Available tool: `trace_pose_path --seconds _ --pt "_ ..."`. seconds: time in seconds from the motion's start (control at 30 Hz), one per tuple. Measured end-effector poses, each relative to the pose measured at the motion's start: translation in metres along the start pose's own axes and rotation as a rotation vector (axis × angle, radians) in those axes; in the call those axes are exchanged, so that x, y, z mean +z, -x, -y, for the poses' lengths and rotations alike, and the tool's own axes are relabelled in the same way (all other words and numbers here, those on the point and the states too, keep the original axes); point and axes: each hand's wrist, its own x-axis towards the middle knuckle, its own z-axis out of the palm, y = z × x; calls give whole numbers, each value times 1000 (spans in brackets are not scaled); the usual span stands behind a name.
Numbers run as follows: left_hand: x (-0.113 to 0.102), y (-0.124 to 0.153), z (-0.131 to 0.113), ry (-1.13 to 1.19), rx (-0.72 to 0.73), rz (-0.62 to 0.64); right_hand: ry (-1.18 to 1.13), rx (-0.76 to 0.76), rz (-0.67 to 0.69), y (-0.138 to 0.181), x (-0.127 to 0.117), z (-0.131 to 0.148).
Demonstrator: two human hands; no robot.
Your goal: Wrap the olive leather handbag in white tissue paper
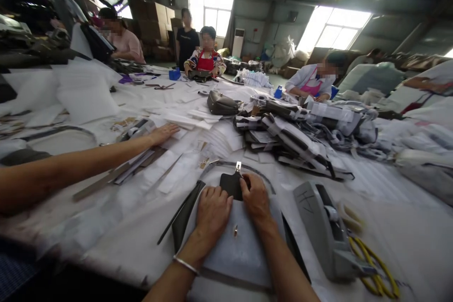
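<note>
My left hand (211,212) and my right hand (255,197) rest side by side on a grey bag panel wrapped in white paper (236,251). Both pinch a small black leather tab (230,184) with a silver metal clasp (238,166) at its far end. The fingers of both hands are curled onto the tab. A silver bangle (186,264) sits on my left wrist. A small metal fitting (235,230) shows on the panel between my wrists.
A co-worker's bare arm (81,163) reaches in from the left, hand flat on papers. A grey tape dispenser (327,231) and yellow cords (375,264) lie at right. Wrapped bags (293,134) are piled beyond. Several people work at the far side.
</note>
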Motion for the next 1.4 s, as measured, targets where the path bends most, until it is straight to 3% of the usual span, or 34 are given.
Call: trace_pose_path --seconds 0.07,0.2,0.3,0.43,0.57,0.77,1.03,1.27,1.4 --pt "0 0 0 14 1 -13 -36 -21 -53 -3 6 -6" --pt "-1 -1 -1 28 -11 4 -201 110 63 -12 8 -13" --pt "-3 -2 -1 39 -16 4 -437 155 86 -12 -4 -12" --pt "-1 0 0 42 -18 -22 -603 70 161 -6 -23 -6" --pt "6 2 5 85 -69 -62 -608 -43 294 -1 -35 2" --pt "14 5 13 461 -242 -241 -568 -56 479 14 -56 12" --pt "12 6 19 560 -242 -277 -355 -214 437 55 -68 14" --pt "4 6 21 626 -201 -302 -322 -248 422 57 -62 7" --pt "-8 11 14 684 -99 -275 -336 -245 420 56 -60 5"
